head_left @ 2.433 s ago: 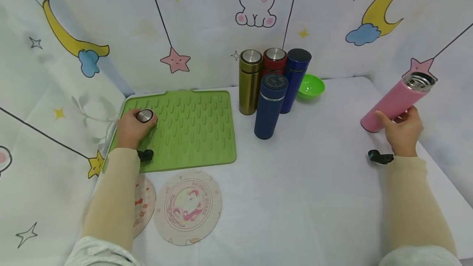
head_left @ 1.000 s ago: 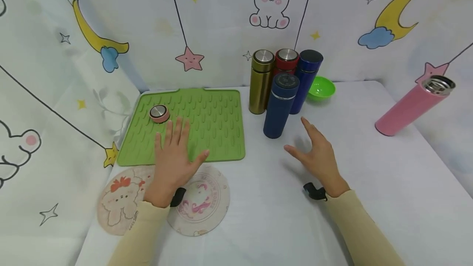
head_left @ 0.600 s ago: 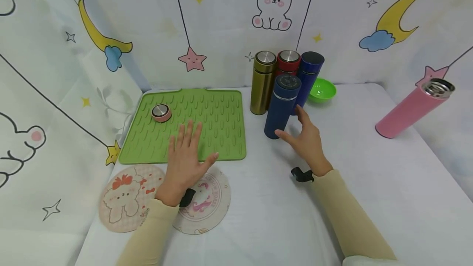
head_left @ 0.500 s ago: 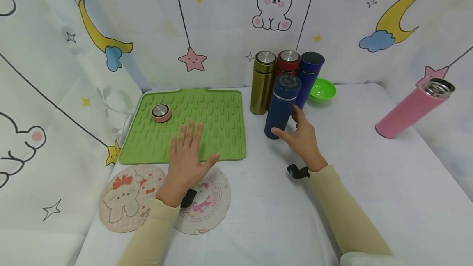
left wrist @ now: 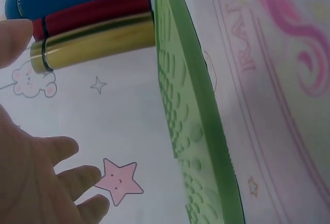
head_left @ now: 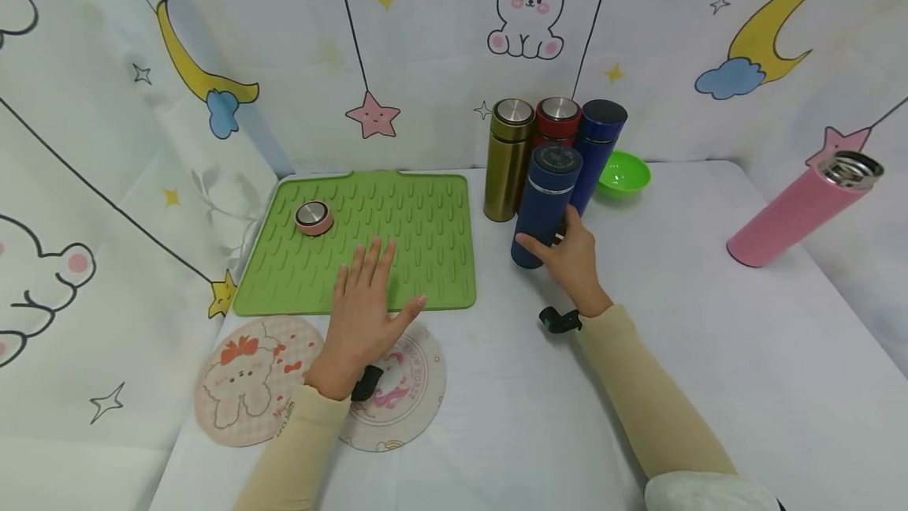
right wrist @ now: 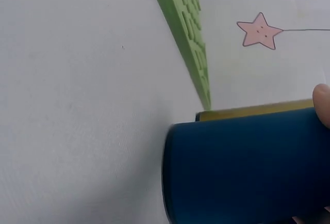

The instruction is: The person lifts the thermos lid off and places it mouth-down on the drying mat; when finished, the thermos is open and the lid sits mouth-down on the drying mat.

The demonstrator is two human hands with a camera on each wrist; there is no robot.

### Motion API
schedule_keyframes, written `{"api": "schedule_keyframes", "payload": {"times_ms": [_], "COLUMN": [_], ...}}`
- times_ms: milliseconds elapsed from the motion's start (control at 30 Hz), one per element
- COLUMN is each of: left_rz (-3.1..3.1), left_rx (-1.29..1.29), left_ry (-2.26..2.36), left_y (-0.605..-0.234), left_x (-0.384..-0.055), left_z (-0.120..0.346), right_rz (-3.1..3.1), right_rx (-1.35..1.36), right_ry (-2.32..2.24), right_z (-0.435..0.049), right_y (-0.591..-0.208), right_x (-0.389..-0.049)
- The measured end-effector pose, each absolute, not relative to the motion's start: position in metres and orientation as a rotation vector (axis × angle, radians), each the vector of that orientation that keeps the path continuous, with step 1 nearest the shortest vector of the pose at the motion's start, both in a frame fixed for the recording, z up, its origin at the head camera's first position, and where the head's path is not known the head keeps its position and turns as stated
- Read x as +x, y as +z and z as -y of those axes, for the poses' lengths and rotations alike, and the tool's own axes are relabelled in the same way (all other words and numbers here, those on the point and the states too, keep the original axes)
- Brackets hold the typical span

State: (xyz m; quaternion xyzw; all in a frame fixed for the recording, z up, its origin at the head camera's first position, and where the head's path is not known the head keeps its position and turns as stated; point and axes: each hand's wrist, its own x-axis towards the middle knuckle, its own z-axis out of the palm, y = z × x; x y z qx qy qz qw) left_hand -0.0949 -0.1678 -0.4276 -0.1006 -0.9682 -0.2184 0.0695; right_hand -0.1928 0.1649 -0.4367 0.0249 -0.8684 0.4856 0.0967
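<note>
Here, a person's right hand grips the navy flask low on its body, thumb on the near side, fingers curled round the right side and partly hidden behind. The low hold probably suits the spot, since other flasks crowd the upper part. Within those fingers the flask is roughly upright; whether its base touches the table cannot be told.

Just beyond the right fingers cluster the gold flask, the red flask, mostly hidden, and the blue flask. A green bowl sits past the fingertips, slightly right. Well to the fingers' right stands the pink flask, its mouth uncovered.

The left hand holds nothing: fingers straight and slightly parted, thumb spread wide, over the front edge of the green mat. It seems idle because one hand suffices for so slim a flask. Beyond its fingertips a pink lid lies on the mat, perhaps put there to keep it off the table. Behind these fingers, nearer the wrist, lie the rabbit disc and the unicorn disc.
</note>
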Motion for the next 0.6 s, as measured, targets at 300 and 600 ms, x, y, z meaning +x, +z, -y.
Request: {"api": "schedule_keyframes", "payload": {"times_ms": [300, 600], "left_rz": [2.838, 2.697], "left_rx": [-0.427, -0.627], "left_ry": [-0.903, -1.282], "left_y": [-0.426, -0.391], "left_x": [-0.095, -0.103], "left_z": [0.158, 0.132], "right_rz": [2.625, 2.615], "right_rx": [0.092, 0.31], "right_ry": [1.485, 1.594], "right_z": [-0.166, -0.154], "right_y": [-0.433, -0.424], "right_x": [-0.176, -0.133]}}
